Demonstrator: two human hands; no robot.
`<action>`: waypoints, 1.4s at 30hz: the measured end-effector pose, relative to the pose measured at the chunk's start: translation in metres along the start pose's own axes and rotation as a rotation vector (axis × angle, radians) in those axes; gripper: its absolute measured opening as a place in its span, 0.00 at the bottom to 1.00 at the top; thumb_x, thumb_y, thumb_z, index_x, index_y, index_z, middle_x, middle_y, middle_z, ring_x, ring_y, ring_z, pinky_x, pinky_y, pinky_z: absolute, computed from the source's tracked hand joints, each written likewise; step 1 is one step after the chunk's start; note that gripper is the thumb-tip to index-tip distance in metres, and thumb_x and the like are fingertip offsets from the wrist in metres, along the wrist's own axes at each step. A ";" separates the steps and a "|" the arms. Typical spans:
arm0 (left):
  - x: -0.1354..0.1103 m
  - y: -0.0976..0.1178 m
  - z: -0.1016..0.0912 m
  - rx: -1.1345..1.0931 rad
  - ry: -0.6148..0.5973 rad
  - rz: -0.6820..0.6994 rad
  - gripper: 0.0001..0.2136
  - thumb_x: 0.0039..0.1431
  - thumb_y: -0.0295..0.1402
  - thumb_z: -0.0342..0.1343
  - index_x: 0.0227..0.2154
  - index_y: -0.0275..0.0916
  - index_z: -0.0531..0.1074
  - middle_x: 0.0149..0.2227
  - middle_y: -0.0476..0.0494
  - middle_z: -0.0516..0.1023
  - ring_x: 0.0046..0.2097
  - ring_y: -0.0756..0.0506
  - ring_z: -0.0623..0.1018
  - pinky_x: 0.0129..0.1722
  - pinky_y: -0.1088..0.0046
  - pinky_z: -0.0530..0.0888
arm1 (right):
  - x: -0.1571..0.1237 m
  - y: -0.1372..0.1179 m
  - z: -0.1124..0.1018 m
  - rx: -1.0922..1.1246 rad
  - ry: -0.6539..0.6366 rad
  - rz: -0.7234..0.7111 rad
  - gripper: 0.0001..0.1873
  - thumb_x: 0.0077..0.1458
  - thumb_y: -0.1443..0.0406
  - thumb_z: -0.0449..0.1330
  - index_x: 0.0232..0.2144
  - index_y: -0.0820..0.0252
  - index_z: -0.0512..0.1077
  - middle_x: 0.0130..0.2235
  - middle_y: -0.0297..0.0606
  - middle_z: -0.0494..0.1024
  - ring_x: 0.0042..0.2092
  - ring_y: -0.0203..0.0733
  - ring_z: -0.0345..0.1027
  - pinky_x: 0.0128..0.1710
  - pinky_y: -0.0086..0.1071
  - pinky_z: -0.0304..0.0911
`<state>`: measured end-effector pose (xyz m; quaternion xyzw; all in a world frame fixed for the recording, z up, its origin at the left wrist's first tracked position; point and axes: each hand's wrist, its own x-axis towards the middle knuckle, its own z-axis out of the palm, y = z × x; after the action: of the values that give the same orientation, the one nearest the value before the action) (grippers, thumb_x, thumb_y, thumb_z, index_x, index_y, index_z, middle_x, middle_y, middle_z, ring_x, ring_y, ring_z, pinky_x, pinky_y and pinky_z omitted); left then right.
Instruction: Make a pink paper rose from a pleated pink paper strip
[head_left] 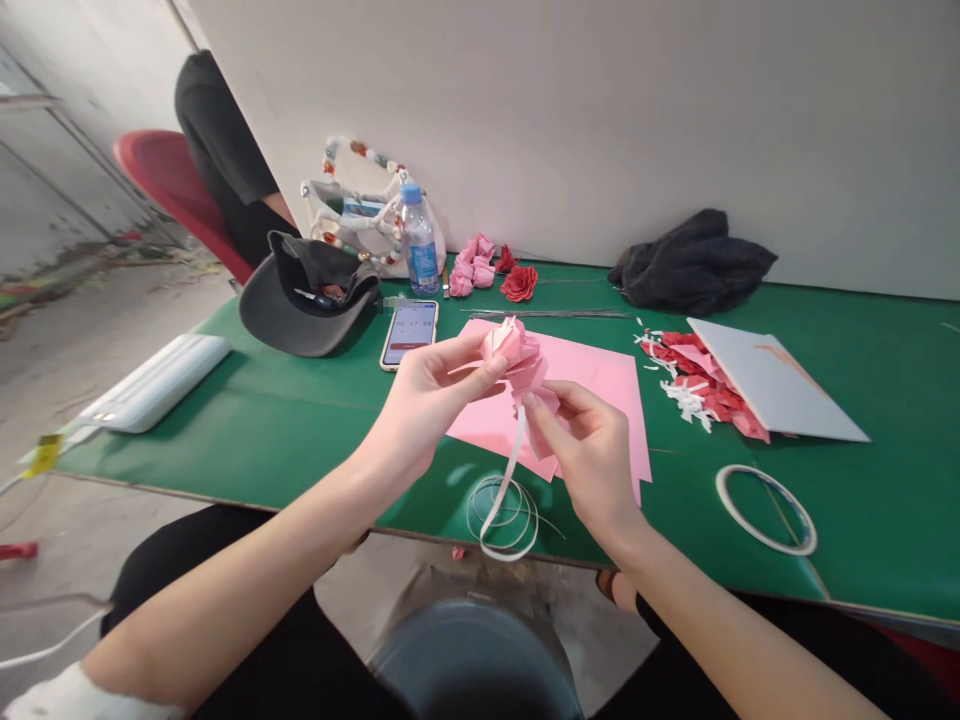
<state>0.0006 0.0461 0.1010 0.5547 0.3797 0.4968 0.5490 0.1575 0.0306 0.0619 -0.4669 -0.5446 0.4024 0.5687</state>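
Your forearms (247, 600) come in from the bottom of the view, above a round grey bin (476, 665) on the floor. Your left hand (431, 405) is closed on the side of a pink paper flower (514, 350), thumb and fingers together. Your right hand (581, 450) pinches the lower petals; the fingers hide them partly, so it only seems clamped there. You hold the flower in the air above a pink paper sheet (592, 375), and a white paper strip (504, 480) hangs from it down to a loose coil on the green surface (300, 430). Behind the sheet lie a smartphone (409, 335), thin wires (547, 314) and pink and red paper roses (487, 268). A dark cap (307, 300) and a water bottle (418, 240) stand to the left of them. On your right are red paper scraps (694, 375), partly under a grey folder (772, 380), and a roll of tape (765, 510). A co-worker (225, 150) sits on a red chair (169, 180) beyond the surface.
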 end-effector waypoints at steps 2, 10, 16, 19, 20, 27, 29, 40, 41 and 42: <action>0.001 -0.001 0.001 -0.007 0.011 0.011 0.13 0.61 0.40 0.61 0.45 0.40 0.80 0.51 0.42 0.81 0.56 0.38 0.76 0.56 0.61 0.73 | 0.000 -0.003 0.000 -0.016 -0.007 0.002 0.06 0.56 0.61 0.65 0.32 0.58 0.77 0.33 0.37 0.81 0.36 0.41 0.72 0.38 0.35 0.68; -0.001 -0.006 0.009 0.088 0.144 0.114 0.17 0.56 0.35 0.66 0.49 0.42 0.79 0.45 0.45 0.84 0.49 0.39 0.81 0.49 0.63 0.78 | -0.003 -0.008 -0.001 0.071 -0.029 0.058 0.03 0.55 0.64 0.66 0.32 0.56 0.79 0.33 0.34 0.82 0.37 0.39 0.74 0.40 0.33 0.69; -0.001 -0.013 0.013 0.215 0.184 0.247 0.15 0.56 0.30 0.65 0.47 0.44 0.80 0.43 0.48 0.84 0.42 0.45 0.82 0.43 0.71 0.80 | -0.004 -0.007 0.000 0.110 -0.033 0.055 0.02 0.55 0.65 0.66 0.32 0.56 0.79 0.32 0.34 0.82 0.35 0.37 0.72 0.38 0.31 0.68; 0.001 -0.020 0.012 0.253 0.166 0.311 0.16 0.57 0.27 0.64 0.48 0.45 0.79 0.41 0.48 0.83 0.41 0.48 0.81 0.40 0.75 0.80 | -0.004 -0.004 0.001 0.119 -0.026 0.061 0.02 0.54 0.65 0.66 0.32 0.56 0.80 0.33 0.33 0.81 0.36 0.37 0.72 0.39 0.31 0.68; 0.001 -0.023 0.012 0.259 0.163 0.328 0.16 0.57 0.26 0.63 0.48 0.45 0.79 0.42 0.48 0.82 0.41 0.48 0.80 0.39 0.76 0.80 | -0.004 -0.002 0.001 0.131 -0.022 0.071 0.02 0.54 0.65 0.66 0.32 0.56 0.80 0.33 0.33 0.81 0.37 0.37 0.73 0.40 0.31 0.68; 0.003 -0.036 0.008 0.311 0.073 0.350 0.18 0.60 0.25 0.60 0.52 0.48 0.77 0.51 0.46 0.78 0.52 0.45 0.77 0.50 0.70 0.77 | 0.001 0.001 0.000 0.268 -0.012 0.206 0.02 0.50 0.64 0.69 0.29 0.56 0.80 0.31 0.34 0.81 0.36 0.37 0.72 0.40 0.31 0.67; 0.003 -0.035 0.008 0.320 0.018 0.309 0.18 0.63 0.27 0.57 0.54 0.48 0.75 0.54 0.45 0.77 0.55 0.44 0.76 0.52 0.67 0.76 | 0.002 0.001 -0.001 0.292 -0.013 0.241 0.04 0.50 0.63 0.69 0.29 0.56 0.80 0.32 0.35 0.81 0.37 0.37 0.72 0.40 0.32 0.67; 0.004 -0.032 0.002 0.504 0.061 0.449 0.17 0.61 0.21 0.55 0.48 0.46 0.79 0.50 0.46 0.80 0.49 0.46 0.79 0.44 0.72 0.77 | 0.009 -0.005 -0.006 0.345 -0.223 0.281 0.10 0.51 0.59 0.70 0.36 0.54 0.82 0.40 0.37 0.82 0.46 0.41 0.72 0.51 0.37 0.66; 0.003 -0.031 0.002 0.528 0.058 0.489 0.17 0.61 0.20 0.55 0.48 0.45 0.79 0.50 0.45 0.81 0.48 0.46 0.79 0.44 0.73 0.78 | 0.009 -0.005 -0.006 0.339 -0.222 0.281 0.10 0.51 0.58 0.70 0.37 0.53 0.82 0.40 0.37 0.82 0.46 0.42 0.72 0.52 0.38 0.65; 0.002 -0.030 0.003 0.549 0.049 0.523 0.17 0.61 0.20 0.56 0.48 0.43 0.79 0.50 0.45 0.81 0.48 0.46 0.80 0.45 0.72 0.78 | 0.010 -0.004 -0.007 0.334 -0.210 0.281 0.10 0.52 0.58 0.69 0.36 0.53 0.82 0.40 0.37 0.82 0.46 0.42 0.72 0.53 0.39 0.65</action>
<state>0.0075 0.0507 0.0715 0.7474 0.3572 0.5130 0.2252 0.1646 0.0382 0.0686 -0.3932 -0.4562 0.6085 0.5168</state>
